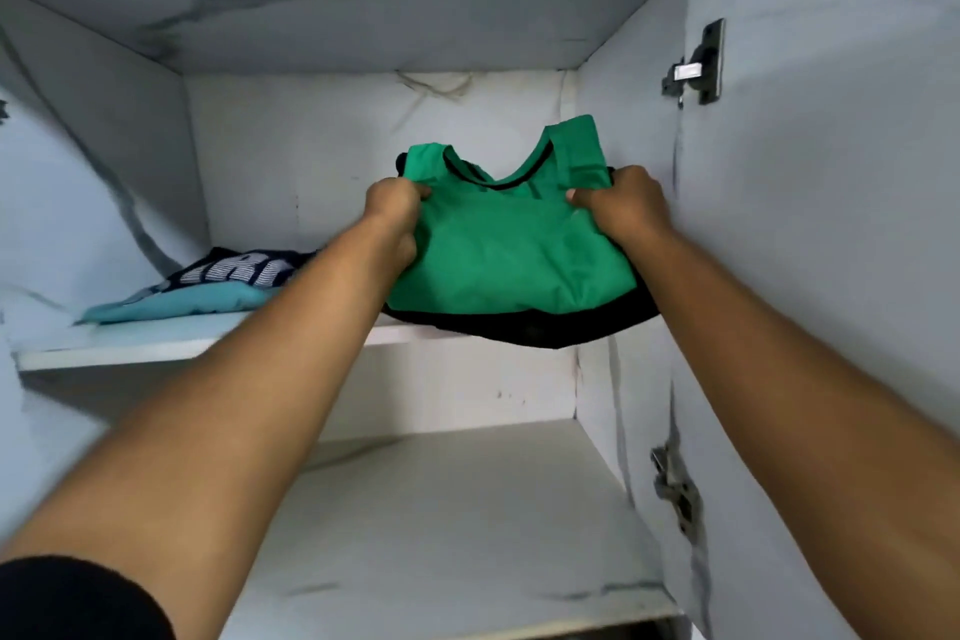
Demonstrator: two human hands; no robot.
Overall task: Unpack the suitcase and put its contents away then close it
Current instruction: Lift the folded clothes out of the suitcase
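Putting away: left hand (395, 213) and right hand (621, 203) pinching green top (509, 255) over shelf (208, 340); next, lower flat right of folded clothes (208, 286), release

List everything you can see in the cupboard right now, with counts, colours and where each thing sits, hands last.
Green garment: one, green with black trim at the neck, folded, held over the right end of the upper shelf.
Black garment: one, black, under the green one, its edge hanging past the shelf front.
Folded clothes: a small pile, light blue below and navy with white lettering on top, at the left of the upper shelf.
Upper shelf: one, white.
Lower shelf: one, white with grey veins.
Door hinges: two, metal, on the right wall, one high and one low.
Left hand: grips the green garment's left edge.
Right hand: grips its right edge.
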